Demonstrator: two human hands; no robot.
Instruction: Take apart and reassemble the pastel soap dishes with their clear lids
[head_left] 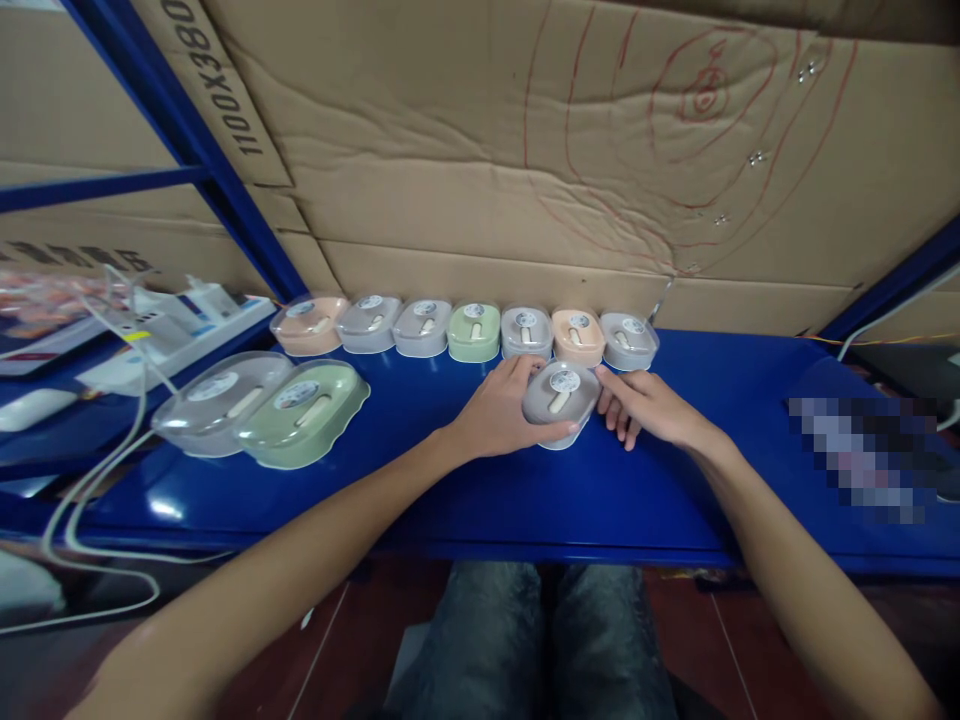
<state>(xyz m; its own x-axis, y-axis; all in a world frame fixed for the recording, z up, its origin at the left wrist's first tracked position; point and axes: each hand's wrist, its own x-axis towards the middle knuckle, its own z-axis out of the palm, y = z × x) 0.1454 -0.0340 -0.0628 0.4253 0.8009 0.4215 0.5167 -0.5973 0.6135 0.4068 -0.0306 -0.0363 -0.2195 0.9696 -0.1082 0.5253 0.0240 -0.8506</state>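
Both hands point(501, 408) point(645, 408) clasp grey case point(561, 402) — long axis away, tilted right.

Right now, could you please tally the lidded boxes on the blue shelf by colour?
Grey boxes: 6, including the one between the left hand and right hand
Green boxes: 2
Peach boxes: 2
Total: 10

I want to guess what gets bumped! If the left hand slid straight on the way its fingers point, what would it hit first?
Probably the grey box in the back row, just beyond the left hand; depth is hard to judge.
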